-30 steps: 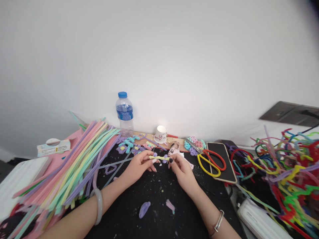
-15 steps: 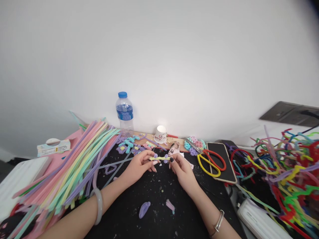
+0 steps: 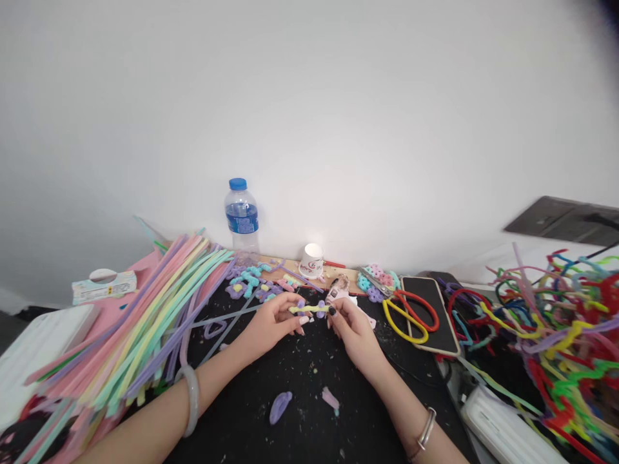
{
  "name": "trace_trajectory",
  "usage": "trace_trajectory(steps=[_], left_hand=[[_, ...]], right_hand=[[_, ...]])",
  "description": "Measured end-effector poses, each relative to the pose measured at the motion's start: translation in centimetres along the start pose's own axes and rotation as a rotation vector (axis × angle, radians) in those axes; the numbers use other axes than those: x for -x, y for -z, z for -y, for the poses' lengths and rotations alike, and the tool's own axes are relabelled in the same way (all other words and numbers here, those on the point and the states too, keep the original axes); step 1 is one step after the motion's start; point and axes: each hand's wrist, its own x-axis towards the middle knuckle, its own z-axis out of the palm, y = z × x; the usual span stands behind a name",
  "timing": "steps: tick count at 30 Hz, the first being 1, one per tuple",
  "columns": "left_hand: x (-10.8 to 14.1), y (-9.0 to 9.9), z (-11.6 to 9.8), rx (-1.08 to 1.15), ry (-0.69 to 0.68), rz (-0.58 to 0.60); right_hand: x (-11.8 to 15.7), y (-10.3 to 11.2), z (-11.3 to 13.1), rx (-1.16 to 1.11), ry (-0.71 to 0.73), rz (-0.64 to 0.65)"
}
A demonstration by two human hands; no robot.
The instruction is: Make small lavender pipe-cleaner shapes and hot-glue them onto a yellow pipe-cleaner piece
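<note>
Between my two hands a short yellow pipe cleaner piece (image 3: 310, 309) with purple loops at both ends is held level above the black table. My left hand (image 3: 278, 318) pinches its left end between thumb and fingers. The right end sits in the pinch of my right hand (image 3: 349, 322). Nearer to me on the table lie a purple pipe cleaner loop (image 3: 280, 407) and a small pink scrap (image 3: 331, 399). Behind my hands are purple and teal pipe cleaner flowers (image 3: 247, 281).
A big bundle of pastel pipe cleaners (image 3: 159, 316) spreads at the left. Along the wall stand a water bottle (image 3: 242, 219) and a paper cup (image 3: 311, 260). Scissors (image 3: 411, 316) rest partly on a phone (image 3: 435, 303). Tangled bright pipe cleaners (image 3: 561, 322) fill the right side.
The purple loops on the held piece have shifted slightly between my fingers. Both hands stay in nearly the same place.
</note>
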Motion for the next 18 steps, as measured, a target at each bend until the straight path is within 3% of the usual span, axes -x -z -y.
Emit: trace_trajectory(steps=[9,18], left_hand=[[0.12,0.21,0.22,-0.13,-0.028,0.085],[0.16,0.26,0.16,-0.243,-0.04,0.093]], right_hand=[[0.29,-0.15,0.83,0.036,-0.018,0.07],[0.14,-0.44,0.95,0.03,-0.02,0.075]])
